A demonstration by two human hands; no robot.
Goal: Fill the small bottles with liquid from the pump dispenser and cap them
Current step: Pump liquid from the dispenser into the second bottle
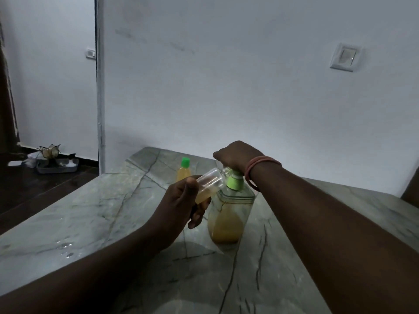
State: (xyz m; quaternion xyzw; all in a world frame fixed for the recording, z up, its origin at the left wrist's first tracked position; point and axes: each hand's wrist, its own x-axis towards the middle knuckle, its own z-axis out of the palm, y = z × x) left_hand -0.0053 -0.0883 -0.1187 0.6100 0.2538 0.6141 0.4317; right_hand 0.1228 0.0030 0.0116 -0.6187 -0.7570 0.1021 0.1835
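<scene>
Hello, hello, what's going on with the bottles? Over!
Left hand grips tilted clear small bottle, partly filled, at spout. Right hand presses green-collared pump dispenser. Green-capped filled bottle stands behind. Nothing blocking.

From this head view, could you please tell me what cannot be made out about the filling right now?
- Pump head and spout of the pump dispenser: covered by the right hand.
- Mouth of the small bottle: hidden at the pump, so any flow is unseen.
- Its lower end: wrapped by the left hand.
- Fill level of the capped bottle: partly behind the left hand.
- Items on the floor tray: too small and dim.
</scene>
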